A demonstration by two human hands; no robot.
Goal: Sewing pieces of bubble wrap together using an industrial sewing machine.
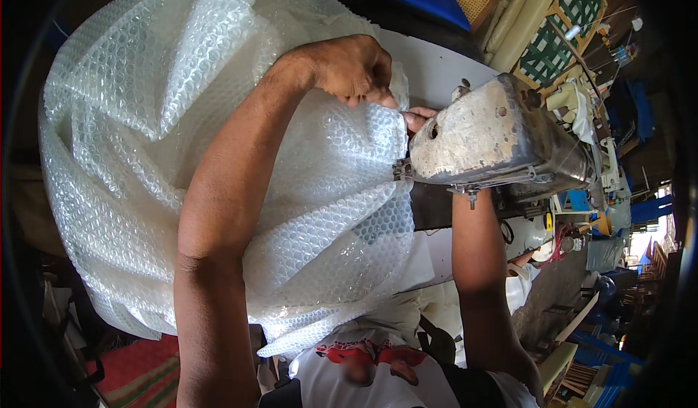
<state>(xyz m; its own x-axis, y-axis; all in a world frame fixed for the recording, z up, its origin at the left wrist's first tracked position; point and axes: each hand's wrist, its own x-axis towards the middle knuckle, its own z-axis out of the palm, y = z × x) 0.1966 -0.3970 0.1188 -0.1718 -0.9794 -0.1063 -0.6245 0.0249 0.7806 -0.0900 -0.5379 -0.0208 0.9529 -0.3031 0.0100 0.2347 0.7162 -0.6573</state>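
Bubble wrap [313, 182], centre left, has edge pinched by left hand [355, 70], right hand [417, 119] grip untellable behind sewing machine [480, 132], and probably wants flat guiding.

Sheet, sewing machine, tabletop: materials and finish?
Sheet: clear, glossy plastic film, almost surely bubble wrap; raised round cells and bright glints show it.
Sewing machine: likely painted metal, dull and worn; the pale coating is patchy, with darker grey showing.
Tabletop: smooth, pale, maybe laminate; its core can't be told.
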